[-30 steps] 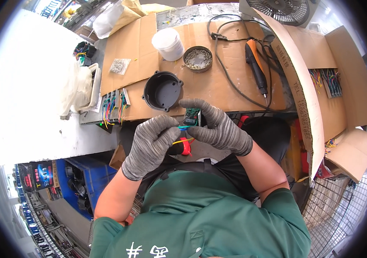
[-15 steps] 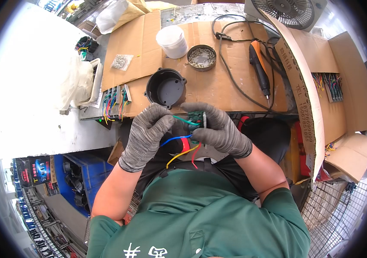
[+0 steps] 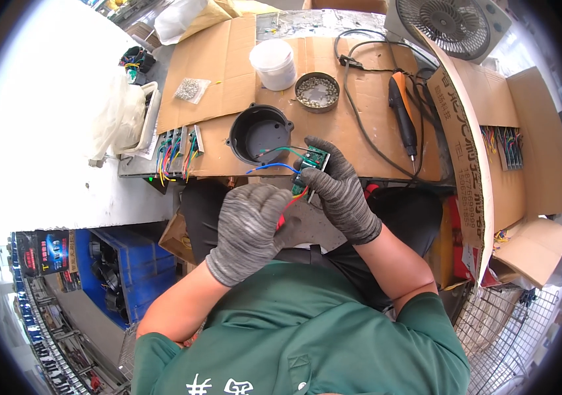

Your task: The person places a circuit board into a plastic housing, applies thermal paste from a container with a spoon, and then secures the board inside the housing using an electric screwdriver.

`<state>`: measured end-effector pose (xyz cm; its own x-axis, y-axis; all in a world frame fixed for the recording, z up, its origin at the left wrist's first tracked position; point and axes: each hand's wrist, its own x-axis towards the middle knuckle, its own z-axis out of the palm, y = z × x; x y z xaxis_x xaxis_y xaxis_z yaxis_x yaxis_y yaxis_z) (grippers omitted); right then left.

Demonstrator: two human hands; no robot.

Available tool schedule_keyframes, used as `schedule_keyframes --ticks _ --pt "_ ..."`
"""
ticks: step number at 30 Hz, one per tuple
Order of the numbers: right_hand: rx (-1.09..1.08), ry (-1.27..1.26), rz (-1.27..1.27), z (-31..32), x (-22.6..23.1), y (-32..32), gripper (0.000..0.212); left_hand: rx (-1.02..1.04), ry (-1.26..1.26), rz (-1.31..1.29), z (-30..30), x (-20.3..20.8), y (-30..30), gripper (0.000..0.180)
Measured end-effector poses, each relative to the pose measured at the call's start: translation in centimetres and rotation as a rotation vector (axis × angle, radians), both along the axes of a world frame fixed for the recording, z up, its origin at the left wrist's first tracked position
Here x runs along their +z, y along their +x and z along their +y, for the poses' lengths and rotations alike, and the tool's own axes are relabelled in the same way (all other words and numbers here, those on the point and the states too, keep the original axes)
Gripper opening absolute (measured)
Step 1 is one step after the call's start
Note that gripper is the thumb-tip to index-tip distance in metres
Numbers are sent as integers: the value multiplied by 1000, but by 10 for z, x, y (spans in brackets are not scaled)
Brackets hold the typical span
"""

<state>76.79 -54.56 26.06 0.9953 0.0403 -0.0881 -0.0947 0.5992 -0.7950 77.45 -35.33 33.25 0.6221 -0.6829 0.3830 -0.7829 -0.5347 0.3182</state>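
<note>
A green rectangular circuit board [image 3: 317,158] is held between thumb and fingers of the grey-gloved right hand [image 3: 345,197], at the near edge of the grey desk [image 3: 300,25]. The grey-gloved left hand [image 3: 248,227] is curled just below and to the left, blurred; whether anything is gripped there cannot be told. From the board, a thin green wire [image 3: 283,150] and a thin blue wire [image 3: 273,166] are trailed leftward, loose-ended; red and yellow wires are partly covered by the left hand.

The wires appear to be attached, but the board is not yet seated in the round black plastic casing [image 3: 260,135] just beyond, and the wire ends remain to be dealt with.

Farther out, a white plastic tub [image 3: 277,78] is set beside a round dark tin [image 3: 318,109] of small metal parts. To the right, an orange-and-black electric screwdriver [image 3: 404,118] is laid, its looped black cable [image 3: 358,108] possibly a snag. At left, wired boards [image 3: 174,146] are lined up
</note>
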Motion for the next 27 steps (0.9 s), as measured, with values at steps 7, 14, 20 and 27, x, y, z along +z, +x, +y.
schedule_keyframes --ticks 7,14,20,27 --pt "125 -35 -1 4 11 -4 59 50 -163 -59 10 10 9 22" --pt "306 220 -50 9 21 -6 57 232 -360 356 23 -11 21 26" --pt "65 -341 -72 19 -1 -8 68 432 -214 434 41 9 16 39" --pt "319 -278 -135 41 20 -1 88 31 -49 380 53 9 6 88"
